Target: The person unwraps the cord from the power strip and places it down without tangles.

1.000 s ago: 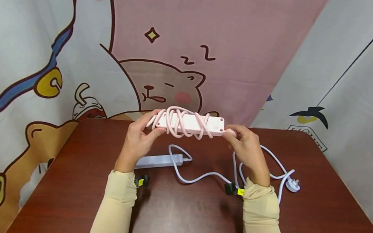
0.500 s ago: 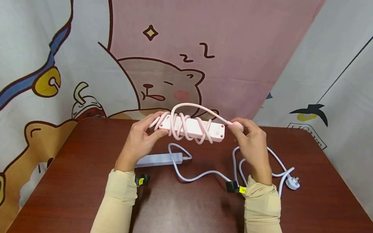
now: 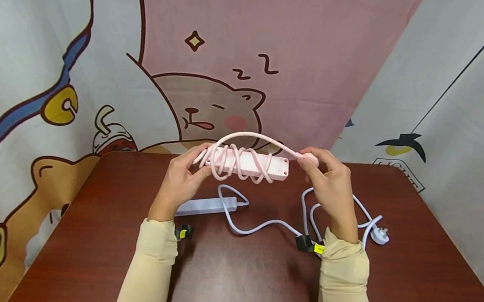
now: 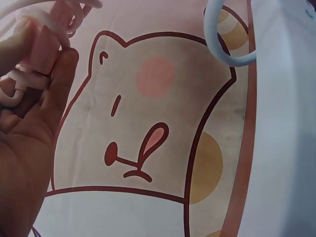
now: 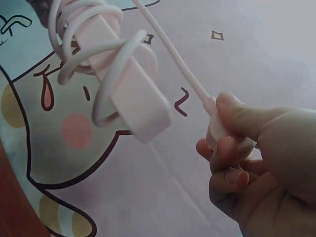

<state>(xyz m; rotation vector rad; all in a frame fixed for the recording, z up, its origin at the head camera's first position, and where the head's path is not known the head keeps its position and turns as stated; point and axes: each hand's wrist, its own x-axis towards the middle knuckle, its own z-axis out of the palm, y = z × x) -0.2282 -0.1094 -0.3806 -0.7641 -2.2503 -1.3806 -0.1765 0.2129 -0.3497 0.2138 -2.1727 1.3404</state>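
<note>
A pink power strip [image 3: 277, 168] is held up above the table, its pink cord [image 3: 241, 134] wound round it in several loops. My left hand [image 3: 180, 183] grips the strip's left end, thumb in front. In the left wrist view, the fingers hold the strip and its coils at the upper left. My right hand [image 3: 331, 183] pinches the pink plug [image 5: 217, 129] between thumb and fingers, to the right of the strip. From the plug, a free length of cord arches over the strip to its left end. The plug's prongs are hidden in the hand.
On the brown table [image 3: 229, 280] lies a white power strip [image 3: 205, 206], partly behind my left hand. Its white cord [image 3: 256, 229] loops right, passing behind my right wrist, to a white plug [image 3: 380, 236]. A printed curtain [image 3: 312, 65] hangs behind the table.
My right hand has pulled the plug away from the strip to the right and slightly up. One turn of cord has come loose and now arches above. The left hand stays at its end.
</note>
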